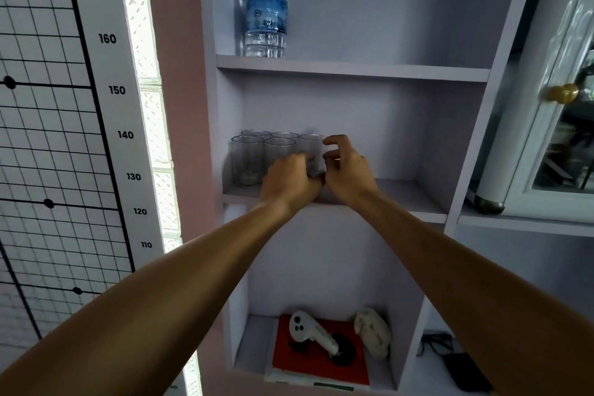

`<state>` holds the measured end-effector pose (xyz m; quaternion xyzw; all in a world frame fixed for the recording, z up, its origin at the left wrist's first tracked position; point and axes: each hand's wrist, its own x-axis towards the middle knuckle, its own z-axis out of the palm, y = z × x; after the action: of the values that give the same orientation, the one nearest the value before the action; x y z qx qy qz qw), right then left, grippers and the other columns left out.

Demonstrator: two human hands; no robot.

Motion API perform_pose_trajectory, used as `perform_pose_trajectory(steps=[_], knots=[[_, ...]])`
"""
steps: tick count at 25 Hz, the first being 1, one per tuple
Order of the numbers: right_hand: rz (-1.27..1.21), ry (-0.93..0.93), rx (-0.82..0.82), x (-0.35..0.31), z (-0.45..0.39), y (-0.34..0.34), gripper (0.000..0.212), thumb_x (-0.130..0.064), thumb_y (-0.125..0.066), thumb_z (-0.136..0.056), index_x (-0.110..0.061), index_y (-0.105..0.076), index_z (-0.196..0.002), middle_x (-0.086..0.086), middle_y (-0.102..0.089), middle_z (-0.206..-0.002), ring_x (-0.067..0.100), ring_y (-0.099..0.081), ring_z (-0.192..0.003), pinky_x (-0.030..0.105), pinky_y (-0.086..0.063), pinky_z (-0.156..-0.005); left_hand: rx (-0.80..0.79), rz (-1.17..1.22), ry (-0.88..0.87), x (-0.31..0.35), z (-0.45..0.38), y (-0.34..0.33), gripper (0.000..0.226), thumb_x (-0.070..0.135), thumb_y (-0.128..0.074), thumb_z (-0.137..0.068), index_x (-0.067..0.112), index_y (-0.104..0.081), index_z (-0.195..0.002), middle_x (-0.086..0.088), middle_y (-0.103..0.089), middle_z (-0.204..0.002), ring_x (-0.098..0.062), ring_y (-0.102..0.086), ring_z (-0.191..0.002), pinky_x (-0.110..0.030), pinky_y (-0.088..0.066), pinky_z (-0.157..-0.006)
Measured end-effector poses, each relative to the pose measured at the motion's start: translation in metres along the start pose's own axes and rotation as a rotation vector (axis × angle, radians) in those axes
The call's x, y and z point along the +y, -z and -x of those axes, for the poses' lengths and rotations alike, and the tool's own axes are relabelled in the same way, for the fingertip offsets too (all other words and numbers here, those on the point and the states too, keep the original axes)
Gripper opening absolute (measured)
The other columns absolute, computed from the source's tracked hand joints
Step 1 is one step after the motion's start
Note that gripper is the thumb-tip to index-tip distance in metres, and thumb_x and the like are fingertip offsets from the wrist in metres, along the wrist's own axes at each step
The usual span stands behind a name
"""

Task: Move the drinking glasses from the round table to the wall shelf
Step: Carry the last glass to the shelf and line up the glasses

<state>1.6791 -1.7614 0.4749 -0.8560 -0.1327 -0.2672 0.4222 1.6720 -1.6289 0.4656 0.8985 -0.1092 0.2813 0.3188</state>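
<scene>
Clear glass (312,151), upright on the middle shelf (401,194), sits between both hands. Left hand (289,182) has its grip curled low around the glass's left side, fingers bent; cannot tell if it is squeezing or just touching, the glass is blurred. Right hand (345,170) is at the glass's right side, thumb and forefinger spread apart, grip loose and holding nothing firm that I can see. Glass lies straight ahead of both grips, long axis vertical; both hands about equally near, the left lower on the body.

Just left of it, four more glasses (257,154) stand upright in two rows, packed close, some touching, against the shelf's left wall. All transparent, thin-walled, empty, smooth-sided tumblers. Likely slippery and easy to knock into neighbours.

Judgement: placing step nearly done for this glass; next is letting go without nudging the cluster.

Bottle (266,6) stands on the shelf above.
</scene>
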Motion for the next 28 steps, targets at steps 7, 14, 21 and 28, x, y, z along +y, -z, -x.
perform_pose_trajectory(steps=[7, 14, 21, 28], knots=[[-0.002, 0.053, 0.068, -0.004, 0.002, -0.007, 0.034, -0.005, -0.047, -0.095, -0.021, -0.057, -0.124, 0.008, -0.062, -0.108, 0.024, -0.063, -0.092, 0.029, -0.054, -0.069, 0.057, 0.004, -0.154, -0.020, 0.010, 0.016, 0.029, 0.042, -0.062, -0.082, 0.018, -0.068, -0.068, 0.005, -0.067, -0.059, -0.013, -0.064, -0.059, -0.030, -0.052, -0.054], [-0.011, 0.171, -0.058, -0.022, 0.006, -0.031, 0.031, -0.036, -0.055, -0.098, -0.033, -0.055, -0.129, 0.008, -0.066, -0.118, 0.024, -0.068, -0.096, 0.030, -0.054, -0.079, 0.210, -0.034, -0.194, -0.064, 0.019, 0.046, 0.016, 0.044, -0.062, -0.082, 0.030, -0.056, -0.083, 0.013, -0.067, -0.073, -0.008, -0.064, -0.065, -0.030, -0.055, -0.059], [-0.064, 0.166, -0.104, -0.028, 0.007, -0.023, 0.013, -0.020, -0.058, -0.095, -0.028, -0.053, -0.104, 0.003, -0.068, -0.102, 0.020, -0.068, -0.089, 0.021, -0.055, -0.067, 0.246, 0.000, -0.166, -0.052, 0.019, 0.034, 0.032, 0.059, -0.062, -0.077, 0.032, -0.050, -0.089, 0.015, -0.065, -0.077, -0.003, -0.063, -0.064, -0.035, -0.058, -0.057], [-0.023, 0.130, 0.052, 0.008, 0.016, 0.023, 0.013, -0.021, -0.059, -0.093, -0.026, -0.052, -0.103, 0.007, -0.065, -0.105, 0.022, -0.066, -0.087, 0.043, -0.059, -0.075, 0.192, 0.084, -0.212, -0.005, 0.010, -0.001, 0.037, 0.062, -0.063, -0.071, 0.032, -0.046, -0.087, 0.012, -0.063, -0.084, -0.010, -0.062, -0.070, -0.034, -0.054, -0.057]])
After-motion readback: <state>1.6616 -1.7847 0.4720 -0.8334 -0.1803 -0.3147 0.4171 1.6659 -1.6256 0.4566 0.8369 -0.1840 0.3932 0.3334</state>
